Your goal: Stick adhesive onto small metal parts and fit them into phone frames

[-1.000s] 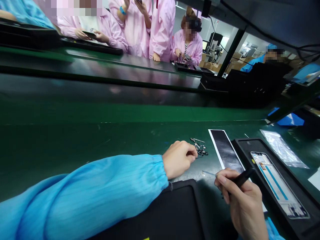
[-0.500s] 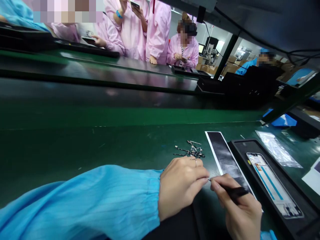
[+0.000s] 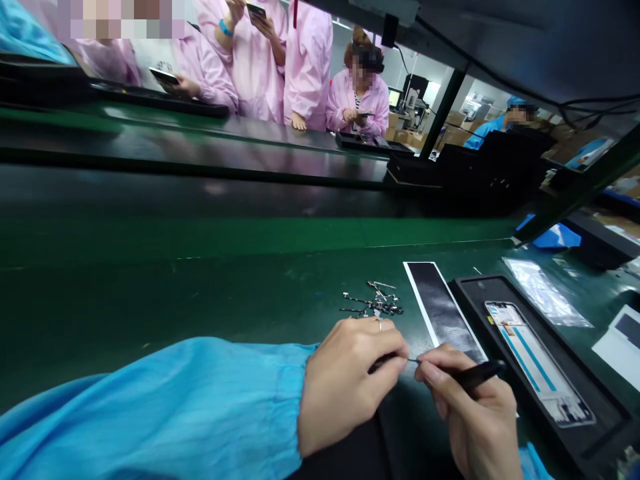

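My left hand (image 3: 350,380), in a blue sleeve, is closed in a pinch on a small thin part I cannot make out. My right hand (image 3: 475,413) grips black tweezers (image 3: 465,375) whose fine tip reaches the left fingertips. Both hands hover over a black tray (image 3: 385,440) at the near edge. Just beyond the left hand lies a small pile of thin metal parts (image 3: 375,303) on the green belt.
A black strip on white backing (image 3: 440,307) lies right of the pile. Beside it a black tray (image 3: 590,427) holds a phone frame (image 3: 535,360). A clear plastic bag (image 3: 545,297) lies further right. People in pink coats stand across the line (image 3: 260,60).
My left hand left the parts pile and drew back toward me, meeting the tweezers' tip. The right hand shifted slightly left. The view slid a little leftward.
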Demonstrator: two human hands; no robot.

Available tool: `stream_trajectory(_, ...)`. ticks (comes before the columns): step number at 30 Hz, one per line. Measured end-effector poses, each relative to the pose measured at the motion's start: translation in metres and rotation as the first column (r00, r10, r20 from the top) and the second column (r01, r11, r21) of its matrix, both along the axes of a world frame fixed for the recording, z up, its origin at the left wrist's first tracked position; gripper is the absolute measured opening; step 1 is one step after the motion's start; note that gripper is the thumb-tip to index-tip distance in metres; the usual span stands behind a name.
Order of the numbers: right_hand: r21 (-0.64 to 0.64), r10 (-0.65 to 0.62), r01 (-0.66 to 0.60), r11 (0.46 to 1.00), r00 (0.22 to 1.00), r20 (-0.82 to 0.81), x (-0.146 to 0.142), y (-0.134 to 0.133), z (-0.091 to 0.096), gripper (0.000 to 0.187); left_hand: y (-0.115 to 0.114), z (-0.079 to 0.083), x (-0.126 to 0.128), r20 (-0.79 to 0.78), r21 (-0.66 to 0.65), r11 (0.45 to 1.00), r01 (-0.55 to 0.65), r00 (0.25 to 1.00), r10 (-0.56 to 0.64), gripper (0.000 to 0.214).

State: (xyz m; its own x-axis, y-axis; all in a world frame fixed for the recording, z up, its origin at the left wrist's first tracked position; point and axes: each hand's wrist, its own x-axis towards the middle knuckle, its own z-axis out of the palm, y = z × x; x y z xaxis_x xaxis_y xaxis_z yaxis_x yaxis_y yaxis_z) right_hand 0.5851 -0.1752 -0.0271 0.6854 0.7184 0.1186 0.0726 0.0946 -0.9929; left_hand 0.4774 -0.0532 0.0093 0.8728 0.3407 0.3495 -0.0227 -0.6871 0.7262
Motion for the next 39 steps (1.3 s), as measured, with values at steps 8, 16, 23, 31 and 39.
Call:
stream_trajectory(8,-0.016,0.129,-0.136,0.991,0.963,-0.236,0.004,0.000,0.005,0.009,-0.006,-0.007,-0.004,0.338,0.596,0.797,-0.095,0.931,-0.141,0.038)
stream_trajectory(16,0.033,0.181,-0.179,0.983,0.941,-0.287,0.001,-0.002,0.011,0.010,-0.010,-0.004,-0.007,0.369,0.600,0.789,-0.129,0.920,-0.130,0.034)
stream_trajectory(23,0.060,0.223,-0.215,0.975,0.935,-0.275,0.003,-0.002,0.010,0.009,-0.010,-0.001,-0.005,0.410,0.571,0.807,-0.151,0.904,-0.121,0.037)
stream_trajectory(31,0.023,0.184,-0.183,0.983,0.980,-0.076,0.002,-0.005,0.002,0.008,-0.009,-0.005,-0.006,0.303,0.562,0.825,-0.056,0.942,-0.143,0.034)
stream_trajectory(39,-0.041,0.119,-0.113,0.993,0.952,0.282,-0.003,-0.002,0.013,0.014,-0.002,0.016,0.001,-0.177,0.152,0.980,0.126,0.979,-0.098,0.021)
